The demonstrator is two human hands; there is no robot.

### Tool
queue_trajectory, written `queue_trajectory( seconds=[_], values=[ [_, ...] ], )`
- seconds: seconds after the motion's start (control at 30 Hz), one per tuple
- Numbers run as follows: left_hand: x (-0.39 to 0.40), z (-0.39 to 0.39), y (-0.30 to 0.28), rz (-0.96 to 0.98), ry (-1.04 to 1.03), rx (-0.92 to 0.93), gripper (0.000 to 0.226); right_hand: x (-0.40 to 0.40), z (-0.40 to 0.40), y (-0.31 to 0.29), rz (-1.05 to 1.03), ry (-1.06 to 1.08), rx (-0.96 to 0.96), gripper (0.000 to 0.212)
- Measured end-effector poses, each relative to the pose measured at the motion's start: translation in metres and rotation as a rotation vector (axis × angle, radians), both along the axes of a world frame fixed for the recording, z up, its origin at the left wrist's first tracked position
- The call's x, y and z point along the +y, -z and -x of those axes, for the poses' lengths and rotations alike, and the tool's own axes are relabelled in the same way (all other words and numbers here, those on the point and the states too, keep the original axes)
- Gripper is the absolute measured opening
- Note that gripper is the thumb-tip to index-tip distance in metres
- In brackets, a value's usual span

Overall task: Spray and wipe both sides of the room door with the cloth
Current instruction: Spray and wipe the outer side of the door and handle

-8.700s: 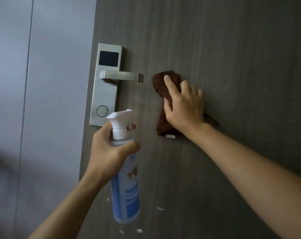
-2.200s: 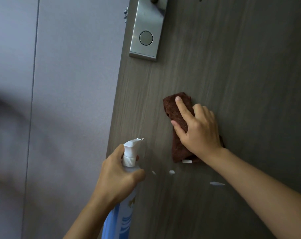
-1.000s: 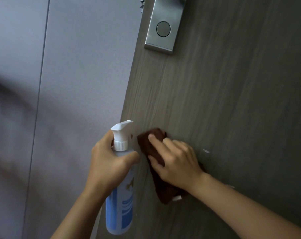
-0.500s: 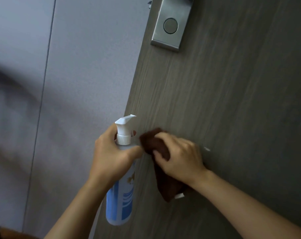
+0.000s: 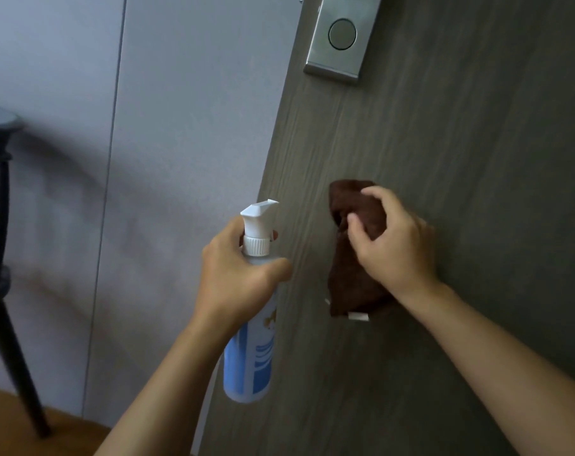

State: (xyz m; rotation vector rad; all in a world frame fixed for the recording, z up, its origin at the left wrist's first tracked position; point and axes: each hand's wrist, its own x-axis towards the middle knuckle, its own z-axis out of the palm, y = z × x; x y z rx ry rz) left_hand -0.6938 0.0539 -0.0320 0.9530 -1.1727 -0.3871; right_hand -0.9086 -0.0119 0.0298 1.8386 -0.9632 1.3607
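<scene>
Left hand (image 5: 236, 274) grips spray bottle (image 5: 249, 357); contents unclear.

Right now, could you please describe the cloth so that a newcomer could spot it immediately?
Start at the dark wood-grain door and drop below its steel lock plate. The cloth is bunched under the right hand against the door. It is the only dark brown fabric, with a small white tag at its bottom edge.

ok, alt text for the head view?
A right hand grips a dark brown cloth against a grey-brown woodgrain door below its brushed-metal lock plate. The left hand holds a white-and-blue trigger spray bottle near the door's edge.
</scene>
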Motion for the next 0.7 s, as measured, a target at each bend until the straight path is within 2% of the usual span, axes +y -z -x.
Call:
queue_trajectory(
  seconds=[0.07, 0.17, 0.23, 0.3, 0.4, 0.43, 0.47, 0.6, 0.7],
  values=[
    [0.001, 0.003, 0.000, -0.006, 0.005, -0.008, 0.038, 0.002, -0.005, 0.009, -0.006, 0.002, 0.018, 0.041],
    [0.003, 0.009, -0.002, -0.009, 0.017, -0.012, 0.044, 0.010, -0.008, 0.058, -0.167, -0.048, 0.361, 0.043],
    [0.004, 0.013, -0.003, -0.015, 0.022, -0.024, 0.042, 0.012, -0.002, 0.063, -0.251, -0.065, 0.487, 0.042],
    [0.004, 0.017, -0.005, -0.020, 0.022, -0.034, 0.040, 0.008, 0.003, 0.041, -0.202, -0.067, 0.380, 0.040],
    [0.005, 0.024, -0.007, -0.019, 0.030, -0.051, 0.037, 0.006, 0.013, 0.001, -0.022, -0.015, 0.019, 0.037],
    [0.006, 0.027, -0.007, -0.013, 0.035, -0.054, 0.036, 0.005, 0.014, 0.000, -0.001, 0.001, -0.041, 0.037],
    [0.006, 0.030, -0.008, -0.006, 0.043, -0.057, 0.035, 0.005, 0.011, 0.007, -0.012, 0.004, -0.033, 0.038],
    [0.003, 0.046, -0.009, 0.011, 0.080, -0.032, 0.033, 0.012, -0.003, 0.066, -0.184, -0.048, 0.282, 0.041],
    [0.003, 0.055, -0.009, 0.007, 0.071, -0.021, 0.037, 0.025, 0.019, 0.073, -0.245, -0.159, 0.150, 0.042]
  ],
)
